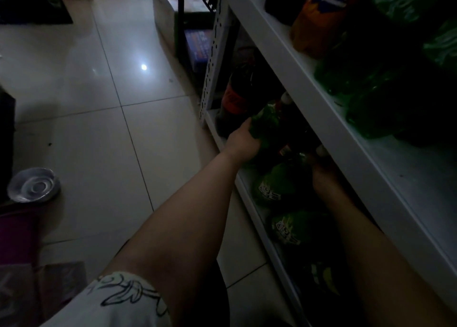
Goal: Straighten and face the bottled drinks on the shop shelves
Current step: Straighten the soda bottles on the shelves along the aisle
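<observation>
The left hand [243, 141] is gripping a green plastic bottle [265, 122] under the white metal shelf [309, 91], while the right hand [322, 176] is reaching into shadow, its fingers' state impossible to tell.

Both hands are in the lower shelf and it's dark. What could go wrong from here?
The left hand grips a green bottle close beside the dark cola bottle; turning it might tip that neighbour. The right hand reaches under the upper shelf, fingers lost in shadow, and could bump the white cap beside it.
</observation>
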